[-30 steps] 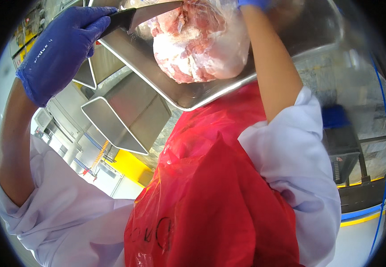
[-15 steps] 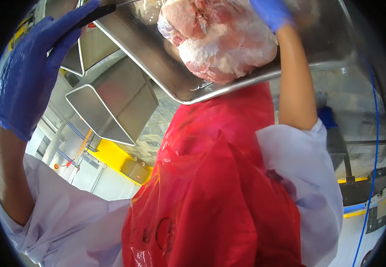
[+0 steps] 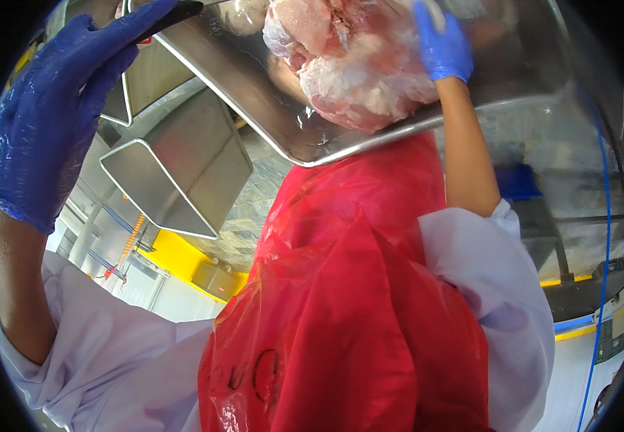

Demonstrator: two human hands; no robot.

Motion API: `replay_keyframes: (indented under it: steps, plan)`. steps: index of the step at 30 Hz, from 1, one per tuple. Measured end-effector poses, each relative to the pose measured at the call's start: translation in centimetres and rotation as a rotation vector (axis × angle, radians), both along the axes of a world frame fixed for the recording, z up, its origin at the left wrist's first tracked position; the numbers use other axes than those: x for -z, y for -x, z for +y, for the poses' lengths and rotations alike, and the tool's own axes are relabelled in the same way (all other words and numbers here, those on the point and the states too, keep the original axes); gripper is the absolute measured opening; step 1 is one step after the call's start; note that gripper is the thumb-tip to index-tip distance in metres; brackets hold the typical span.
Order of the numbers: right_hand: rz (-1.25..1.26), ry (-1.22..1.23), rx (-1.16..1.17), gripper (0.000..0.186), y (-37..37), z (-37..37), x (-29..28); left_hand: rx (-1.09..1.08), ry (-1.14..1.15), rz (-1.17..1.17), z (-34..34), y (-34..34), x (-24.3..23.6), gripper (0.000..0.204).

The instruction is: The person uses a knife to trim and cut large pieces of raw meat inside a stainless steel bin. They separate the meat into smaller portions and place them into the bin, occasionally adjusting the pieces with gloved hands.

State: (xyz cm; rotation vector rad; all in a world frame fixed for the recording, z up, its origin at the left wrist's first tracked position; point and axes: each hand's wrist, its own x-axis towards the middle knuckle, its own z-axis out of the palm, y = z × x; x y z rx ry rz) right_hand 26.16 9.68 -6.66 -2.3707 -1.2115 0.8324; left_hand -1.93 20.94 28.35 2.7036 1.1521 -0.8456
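A knife with a black handle (image 3: 175, 16) is in my left hand (image 3: 56, 108), which wears a wet blue glove at the upper left. The start of its blade shows over the tray's rim, and the rest runs out of the picture. A large piece of raw meat (image 3: 366, 79), pink with white fat, lies in a deep metal tray (image 3: 214, 85). My right hand (image 3: 447, 50), also blue-gloved, grips the meat's right side; a pale strip shows between its fingers. Another pale piece of meat (image 3: 243, 16) lies in the tray's far left part.
Metal bins (image 3: 182, 162) stand left of the tray. A yellow ledge (image 3: 182, 255) lies lower left beside an orange coiled hose (image 3: 133, 236). My red apron (image 3: 340, 302) is close against the tray's near edge. A blue cable (image 3: 606, 237) hangs at the right.
My right hand has come nearer along the meat's right side, and more of it shows. The meat has shifted slightly right and away. My left hand stays on the knife, nearly still.
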Motion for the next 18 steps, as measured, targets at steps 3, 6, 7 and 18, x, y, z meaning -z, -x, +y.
replay_keyframes:
  steps: [3,6,7,18]
  plan:
    - [0.068,-0.054,-0.107,0.051,-0.1,0.3,-0.7,-0.040,0.019,0.057,0.0,-1.0,0.2,0.030]
    - [-0.142,-0.050,-0.307,0.062,-1.9,-1.9,5.1,0.083,0.011,0.159,1.8,0.3,-0.2,0.031]
    - [-0.080,-0.056,-0.184,0.066,-1.9,-2.4,5.1,0.162,-0.017,0.165,2.5,1.0,0.2,0.032]
    - [0.180,0.032,0.312,0.082,0.1,-4.4,1.0,0.520,-0.004,0.160,4.7,-3.4,4.3,0.037]
